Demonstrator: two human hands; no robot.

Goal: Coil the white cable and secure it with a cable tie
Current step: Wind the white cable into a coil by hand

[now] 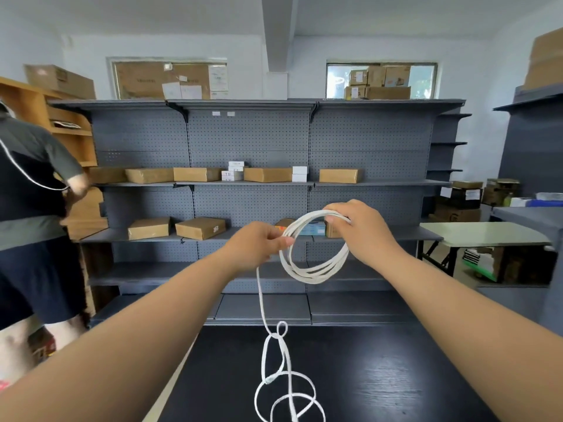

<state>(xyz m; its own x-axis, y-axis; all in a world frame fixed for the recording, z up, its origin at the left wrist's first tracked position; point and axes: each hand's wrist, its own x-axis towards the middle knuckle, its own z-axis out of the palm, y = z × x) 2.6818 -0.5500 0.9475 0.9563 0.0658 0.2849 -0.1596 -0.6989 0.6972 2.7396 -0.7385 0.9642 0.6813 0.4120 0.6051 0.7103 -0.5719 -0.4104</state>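
The white cable (316, 271) is partly wound into a coil of several loops, held up in the air above a black table (380, 376). My right hand (362, 229) grips the top of the coil. My left hand (259, 243) pinches the strand at the coil's left side. From my left hand the loose cable hangs down and lies in tangled loops on the table near its front edge, with its end plug (271, 378) among them. No cable tie is in view.
Grey pegboard shelving (249, 202) with cardboard boxes stands behind the table. Another person (33, 208) in dark clothes stands at the left. A pale folding table (484, 234) and stacked boxes are at the right.
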